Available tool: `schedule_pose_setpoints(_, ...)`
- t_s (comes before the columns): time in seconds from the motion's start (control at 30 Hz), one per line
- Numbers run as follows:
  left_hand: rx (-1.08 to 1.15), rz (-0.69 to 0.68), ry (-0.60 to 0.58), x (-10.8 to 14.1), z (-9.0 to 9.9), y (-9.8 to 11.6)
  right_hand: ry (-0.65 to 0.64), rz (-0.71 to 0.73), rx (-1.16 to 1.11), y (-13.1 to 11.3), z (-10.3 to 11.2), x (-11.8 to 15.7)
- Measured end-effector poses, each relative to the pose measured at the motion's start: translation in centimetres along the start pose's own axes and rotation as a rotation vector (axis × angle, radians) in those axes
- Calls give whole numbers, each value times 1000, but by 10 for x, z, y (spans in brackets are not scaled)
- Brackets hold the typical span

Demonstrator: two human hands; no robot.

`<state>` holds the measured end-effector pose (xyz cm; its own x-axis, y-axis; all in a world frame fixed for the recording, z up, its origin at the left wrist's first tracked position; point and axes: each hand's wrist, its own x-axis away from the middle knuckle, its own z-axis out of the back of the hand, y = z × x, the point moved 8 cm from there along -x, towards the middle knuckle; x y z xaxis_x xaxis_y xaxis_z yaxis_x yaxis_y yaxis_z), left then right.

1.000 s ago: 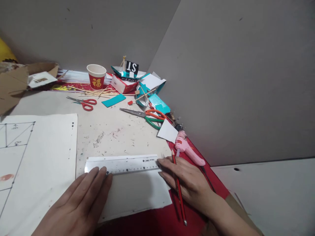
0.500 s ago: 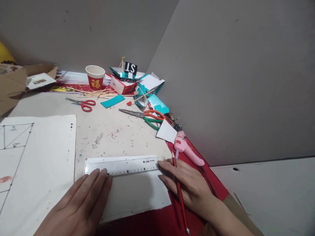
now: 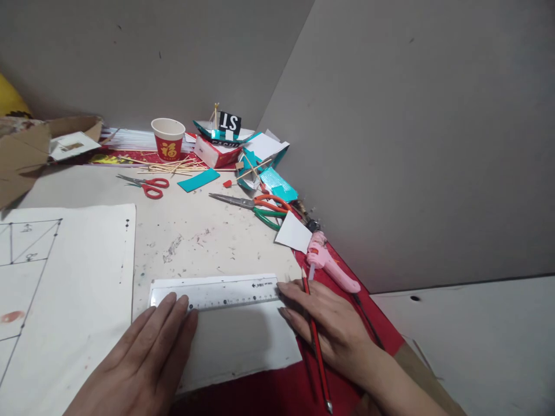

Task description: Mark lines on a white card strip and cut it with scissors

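seemingly, lining up is in hand: the ruler (image 3: pixel 229 293) lies on the card (image 3: pixel 234 346), left hand (image 3: pixel 139 346) flat, fingers together, at its left end, right hand (image 3: pixel 338 318), fingers around a pencil (image 3: pixel 318 349), at its right, the next move probably calling for steady pressure.

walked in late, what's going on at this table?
The left hand presses on the left part of a ruler lying on white card. The right hand has fingertips at the ruler's right end and holds a red pencil, its tip off the card. The glue gun and red scissors lie untouched.
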<state>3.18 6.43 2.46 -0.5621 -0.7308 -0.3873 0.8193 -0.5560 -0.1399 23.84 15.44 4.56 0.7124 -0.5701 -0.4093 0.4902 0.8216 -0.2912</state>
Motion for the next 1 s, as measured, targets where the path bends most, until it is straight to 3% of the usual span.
schedule_pose_setpoints(0.43, 71, 60, -60, 14, -18, 1, 4, -7, 37, 0, 0, 1)
schedule_pose_setpoints(0.83, -33, -10, -74, 4, -3, 5, 27, 7, 35, 0, -1, 3)
schedule_pose_setpoints(1.0, -1, 65, -128, 4, -2, 2, 51, 24, 51, -2, 0, 2)
